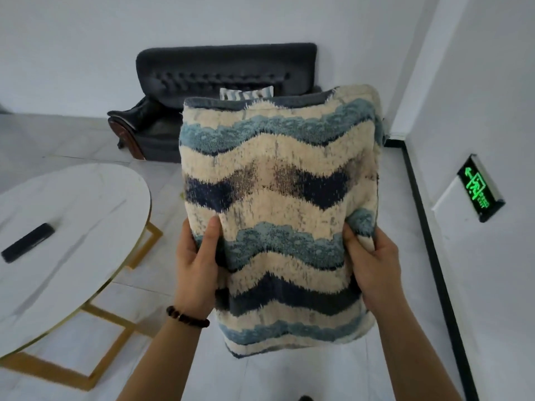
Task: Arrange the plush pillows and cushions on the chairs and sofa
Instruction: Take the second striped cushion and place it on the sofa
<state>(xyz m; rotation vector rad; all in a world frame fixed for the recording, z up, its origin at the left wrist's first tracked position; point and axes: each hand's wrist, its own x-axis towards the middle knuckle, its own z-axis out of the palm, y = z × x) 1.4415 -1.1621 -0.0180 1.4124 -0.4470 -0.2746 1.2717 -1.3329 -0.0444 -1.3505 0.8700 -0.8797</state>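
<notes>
Both hands hold a wavy-striped pillow [279,198] up in the air, in front of the sofa [225,73].
The left hand [197,264] and right hand [373,261] clamp its lower side edges, thumbs on the front, fingers hidden behind.

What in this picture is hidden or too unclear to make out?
- Sofa seat: head view, mostly covered by the held wavy pillow.
- Second striped pillow on the sofa: only its top edge shows above the held one.
- Fingers of the left hand and right hand: behind the pillow.
- Dark object on the white table: blurred, cannot be identified.
- Green sign's small text: too small.
</notes>
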